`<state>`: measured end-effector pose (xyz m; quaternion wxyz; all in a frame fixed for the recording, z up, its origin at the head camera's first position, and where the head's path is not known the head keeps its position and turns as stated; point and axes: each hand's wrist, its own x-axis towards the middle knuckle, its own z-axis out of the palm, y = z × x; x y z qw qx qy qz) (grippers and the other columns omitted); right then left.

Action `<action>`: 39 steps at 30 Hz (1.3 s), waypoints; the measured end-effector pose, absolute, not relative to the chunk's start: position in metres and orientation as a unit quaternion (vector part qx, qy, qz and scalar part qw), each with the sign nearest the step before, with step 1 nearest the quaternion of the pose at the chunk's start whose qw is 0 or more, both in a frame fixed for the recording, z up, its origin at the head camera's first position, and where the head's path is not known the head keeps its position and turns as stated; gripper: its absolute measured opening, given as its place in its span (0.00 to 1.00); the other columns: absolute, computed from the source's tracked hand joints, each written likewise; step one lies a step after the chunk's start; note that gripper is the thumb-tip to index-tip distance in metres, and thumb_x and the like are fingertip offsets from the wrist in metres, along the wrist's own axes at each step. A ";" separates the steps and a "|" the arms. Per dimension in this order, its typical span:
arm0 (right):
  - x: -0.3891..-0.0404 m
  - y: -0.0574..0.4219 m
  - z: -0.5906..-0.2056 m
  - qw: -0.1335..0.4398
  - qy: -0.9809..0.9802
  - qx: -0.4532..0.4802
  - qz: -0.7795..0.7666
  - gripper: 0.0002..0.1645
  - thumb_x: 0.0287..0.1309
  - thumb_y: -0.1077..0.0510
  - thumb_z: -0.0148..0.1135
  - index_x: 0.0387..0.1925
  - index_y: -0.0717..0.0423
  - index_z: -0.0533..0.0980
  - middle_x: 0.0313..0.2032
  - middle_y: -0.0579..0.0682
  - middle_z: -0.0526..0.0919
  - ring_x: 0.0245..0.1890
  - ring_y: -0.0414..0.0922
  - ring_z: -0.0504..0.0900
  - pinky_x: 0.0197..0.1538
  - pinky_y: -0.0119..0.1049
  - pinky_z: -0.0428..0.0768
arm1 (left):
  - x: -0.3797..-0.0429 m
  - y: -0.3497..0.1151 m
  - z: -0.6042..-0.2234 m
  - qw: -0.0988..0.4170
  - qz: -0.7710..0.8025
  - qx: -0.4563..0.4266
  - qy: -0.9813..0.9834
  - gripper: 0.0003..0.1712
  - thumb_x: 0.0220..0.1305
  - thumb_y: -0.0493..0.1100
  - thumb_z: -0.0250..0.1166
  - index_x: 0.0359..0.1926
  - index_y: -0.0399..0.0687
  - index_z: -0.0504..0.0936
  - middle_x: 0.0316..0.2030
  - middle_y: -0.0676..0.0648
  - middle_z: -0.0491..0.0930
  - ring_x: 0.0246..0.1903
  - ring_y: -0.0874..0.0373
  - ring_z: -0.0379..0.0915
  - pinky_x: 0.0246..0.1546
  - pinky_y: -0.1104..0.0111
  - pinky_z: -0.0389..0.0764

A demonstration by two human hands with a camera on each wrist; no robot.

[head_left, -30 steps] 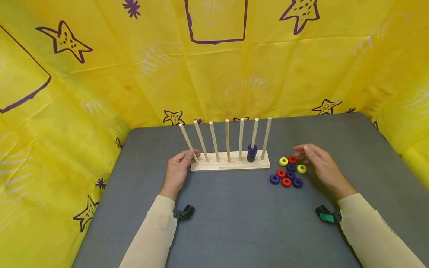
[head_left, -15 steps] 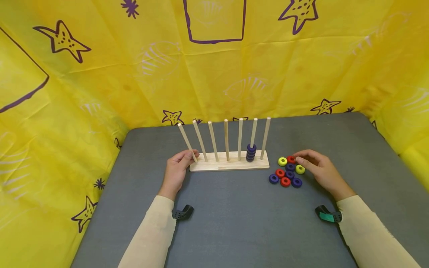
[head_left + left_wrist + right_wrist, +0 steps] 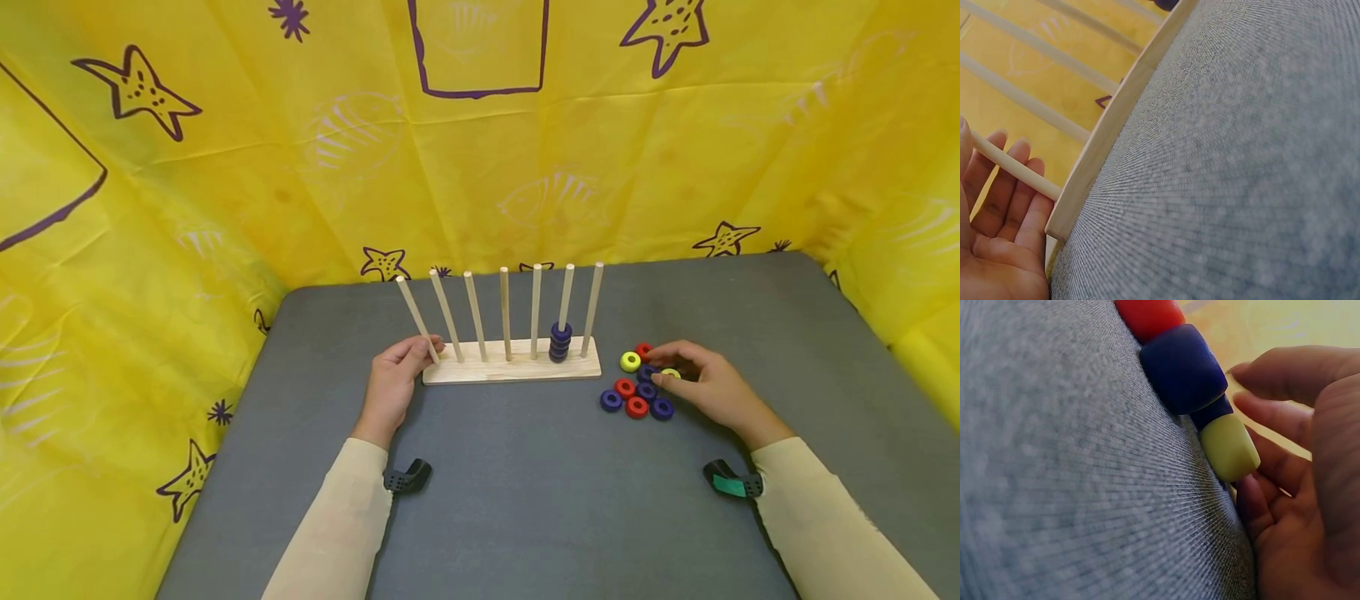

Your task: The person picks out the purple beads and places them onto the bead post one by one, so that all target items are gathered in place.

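Note:
A wooden rack (image 3: 491, 372) with several upright pegs stands on the grey table, and a stack of dark blue rings (image 3: 559, 342) sits on its second peg from the right. My left hand (image 3: 393, 379) holds the rack's left end, thumb in front of the leftmost peg (image 3: 1022, 172) and fingers behind it. Beside the rack's right end lies a group of loose rings. Over them hovers my right hand (image 3: 708, 387), thumb and fingers apart. In the right wrist view the fingertips are close to a blue ring (image 3: 1184, 370) and a yellow ring (image 3: 1230, 449).
Nearer me in the group lie red rings (image 3: 637, 407) and blue rings (image 3: 662, 409); another yellow ring (image 3: 630, 362) is on its far left side. A yellow cloth (image 3: 465, 183) with sea-creature drawings hangs behind the table (image 3: 525, 500).
My right hand has moved left and in over the ring group, now partly covering one yellow ring. The left hand stays at the rack's end.

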<state>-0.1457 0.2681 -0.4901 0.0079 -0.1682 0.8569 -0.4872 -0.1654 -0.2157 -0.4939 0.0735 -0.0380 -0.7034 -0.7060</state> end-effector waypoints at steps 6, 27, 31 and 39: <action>-0.147 0.269 -0.492 0.010 0.869 -0.165 -0.466 0.17 0.70 0.61 0.75 0.58 0.55 0.86 0.56 0.54 0.86 0.52 0.39 0.82 0.51 0.24 0.76 | -0.165 -0.215 -0.494 0.074 -0.709 -0.039 -0.700 0.20 0.83 0.43 0.65 0.56 0.26 0.87 0.51 0.33 0.88 0.53 0.48 0.86 0.60 0.59 0.84; -0.146 0.266 -0.489 0.005 0.883 -0.166 -0.439 0.19 0.68 0.61 0.78 0.58 0.56 0.86 0.55 0.55 0.85 0.52 0.50 0.82 0.50 0.26 0.76 | -0.164 -0.216 -0.493 0.070 -0.706 -0.035 -0.704 0.21 0.83 0.45 0.65 0.57 0.27 0.87 0.51 0.33 0.88 0.53 0.49 0.86 0.60 0.59 0.84; -0.147 0.266 -0.491 0.006 0.882 -0.163 -0.443 0.20 0.68 0.62 0.78 0.59 0.57 0.85 0.56 0.57 0.86 0.52 0.50 0.82 0.50 0.27 0.77 | -0.164 -0.216 -0.493 0.069 -0.704 -0.035 -0.706 0.20 0.83 0.44 0.65 0.57 0.27 0.87 0.51 0.34 0.88 0.54 0.49 0.86 0.60 0.59 0.84; -0.147 0.267 -0.491 -0.001 0.884 -0.160 -0.438 0.19 0.68 0.61 0.78 0.58 0.56 0.85 0.56 0.56 0.86 0.52 0.49 0.82 0.49 0.27 0.77 | -0.164 -0.217 -0.493 0.068 -0.696 -0.034 -0.714 0.21 0.83 0.46 0.65 0.56 0.28 0.88 0.52 0.35 0.88 0.56 0.47 0.85 0.60 0.59 0.84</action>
